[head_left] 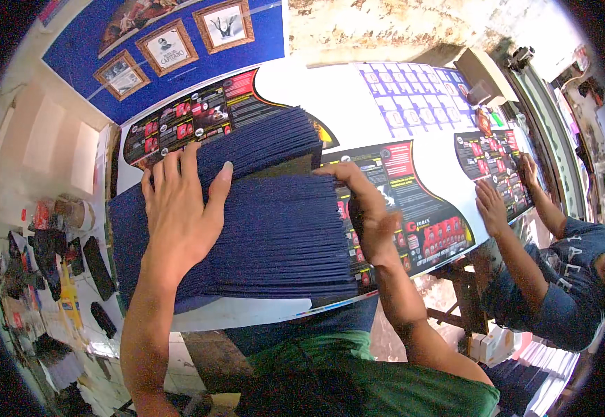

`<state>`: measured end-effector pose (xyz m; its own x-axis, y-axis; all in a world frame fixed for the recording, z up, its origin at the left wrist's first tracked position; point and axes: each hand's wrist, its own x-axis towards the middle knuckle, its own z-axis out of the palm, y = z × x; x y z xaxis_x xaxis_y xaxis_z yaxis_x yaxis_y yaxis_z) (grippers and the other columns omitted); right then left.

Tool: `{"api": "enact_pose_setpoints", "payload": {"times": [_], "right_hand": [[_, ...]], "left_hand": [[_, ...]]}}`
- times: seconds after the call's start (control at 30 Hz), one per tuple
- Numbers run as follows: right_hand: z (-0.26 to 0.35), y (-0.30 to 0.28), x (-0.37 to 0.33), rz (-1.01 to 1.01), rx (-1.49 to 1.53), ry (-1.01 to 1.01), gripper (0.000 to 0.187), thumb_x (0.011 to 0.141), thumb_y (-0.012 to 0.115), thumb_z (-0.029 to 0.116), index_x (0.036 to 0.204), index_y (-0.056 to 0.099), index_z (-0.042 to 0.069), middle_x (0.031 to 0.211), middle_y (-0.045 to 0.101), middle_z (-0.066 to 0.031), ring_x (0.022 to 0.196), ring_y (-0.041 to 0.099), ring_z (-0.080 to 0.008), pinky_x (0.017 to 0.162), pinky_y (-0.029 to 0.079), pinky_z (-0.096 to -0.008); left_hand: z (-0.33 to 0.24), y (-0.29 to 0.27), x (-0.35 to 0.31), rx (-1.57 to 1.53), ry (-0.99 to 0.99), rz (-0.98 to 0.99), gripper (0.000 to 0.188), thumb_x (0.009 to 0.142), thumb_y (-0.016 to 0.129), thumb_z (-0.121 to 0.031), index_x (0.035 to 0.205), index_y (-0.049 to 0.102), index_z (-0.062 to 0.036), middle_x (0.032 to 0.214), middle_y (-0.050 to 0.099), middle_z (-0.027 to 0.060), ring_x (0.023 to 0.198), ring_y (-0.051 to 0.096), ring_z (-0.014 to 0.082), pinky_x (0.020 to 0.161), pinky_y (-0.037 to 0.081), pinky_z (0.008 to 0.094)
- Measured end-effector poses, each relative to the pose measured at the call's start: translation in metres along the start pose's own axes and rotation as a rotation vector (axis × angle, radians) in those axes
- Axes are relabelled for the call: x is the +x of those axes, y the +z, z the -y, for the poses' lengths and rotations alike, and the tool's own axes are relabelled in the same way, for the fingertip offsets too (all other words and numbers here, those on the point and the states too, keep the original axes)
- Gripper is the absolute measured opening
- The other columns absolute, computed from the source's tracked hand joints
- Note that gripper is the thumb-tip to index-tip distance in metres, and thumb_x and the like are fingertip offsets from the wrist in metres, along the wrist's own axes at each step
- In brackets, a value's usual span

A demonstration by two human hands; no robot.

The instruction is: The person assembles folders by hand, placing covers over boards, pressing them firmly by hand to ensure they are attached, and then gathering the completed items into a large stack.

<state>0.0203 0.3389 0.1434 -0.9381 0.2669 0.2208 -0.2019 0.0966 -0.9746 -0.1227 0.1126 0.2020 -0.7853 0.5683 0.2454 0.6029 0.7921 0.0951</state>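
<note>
Fanned spread of dark blue sheets [268, 236] lies on the printed table [344, 104], long axis running left to right, overlapped edges stepping toward the far side. Left hand [181, 208] lies flat on the spread's left part, fingers open and splayed, pinching nothing. Right hand [365, 205] curls over the spread's right edge, fingers bent on the sheet ends, thumb side hidden; firm grip cannot be told. Near table edge sits just below the spread. White open surface lies beyond. Farther right, another person's hands [501, 198] press on a printed sheet [494, 163], well apart.
</note>
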Motion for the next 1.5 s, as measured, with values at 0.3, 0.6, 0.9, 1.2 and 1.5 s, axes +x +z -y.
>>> {"api": "enact_pose_setpoints", "payload": {"times": [0.3,0.6,0.9,1.2,1.5], "right_hand": [[-0.023,0.024,0.016,-0.276,-0.228,-0.213,0.109,0.095,0.004,0.084,0.106,0.069,-0.003,0.144,0.055,-0.0265,0.125,0.051,-0.029,0.109,0.035,-0.0437],[-0.019,0.024,0.01,-0.303,-0.223,-0.221,0.104,0.094,0.015,0.086,0.106,0.072,0.0,0.14,0.059,-0.0243,0.127,0.056,-0.0358,0.109,0.039,-0.0469],[-0.021,0.023,0.014,-0.235,-0.186,-0.255,0.104,0.094,0.018,0.086,0.108,0.069,-0.004,0.152,0.05,-0.0291,0.129,0.054,-0.037,0.109,0.04,-0.0452],[-0.014,0.023,0.008,-0.278,-0.17,-0.245,0.102,0.094,0.024,0.085,0.109,0.067,-0.006,0.132,0.061,-0.0248,0.12,0.059,-0.0343,0.107,0.041,-0.0437],[-0.012,0.021,0.012,-0.184,0.005,-0.098,0.072,0.089,0.052,0.062,0.122,0.056,-0.002,0.114,0.061,-0.0141,0.112,0.056,-0.0229,0.104,0.04,-0.0374]], "left_hand": [[0.0,0.001,0.001,-0.019,0.035,-0.019,0.057,0.105,0.051,-0.043,0.141,0.049,0.0018,0.134,0.054,0.023,0.132,0.047,0.0403,0.116,0.03,0.0501],[-0.002,-0.002,0.0,-0.01,0.015,-0.003,0.058,0.105,0.051,-0.044,0.141,0.049,0.0017,0.134,0.054,0.0236,0.132,0.046,0.041,0.116,0.03,0.0508],[-0.005,-0.006,0.001,-0.009,0.002,0.015,0.057,0.105,0.052,-0.043,0.14,0.049,0.0014,0.135,0.053,0.0239,0.133,0.046,0.0415,0.116,0.03,0.0516],[-0.005,-0.004,0.0,-0.015,-0.002,0.019,0.058,0.105,0.052,-0.044,0.141,0.049,0.0015,0.135,0.053,0.0244,0.134,0.045,0.0421,0.117,0.03,0.052],[-0.005,-0.004,0.001,-0.006,-0.034,0.064,0.068,0.104,0.052,-0.047,0.149,0.042,0.0029,0.146,0.048,0.0265,0.142,0.04,0.0433,0.121,0.024,0.0566]]}}
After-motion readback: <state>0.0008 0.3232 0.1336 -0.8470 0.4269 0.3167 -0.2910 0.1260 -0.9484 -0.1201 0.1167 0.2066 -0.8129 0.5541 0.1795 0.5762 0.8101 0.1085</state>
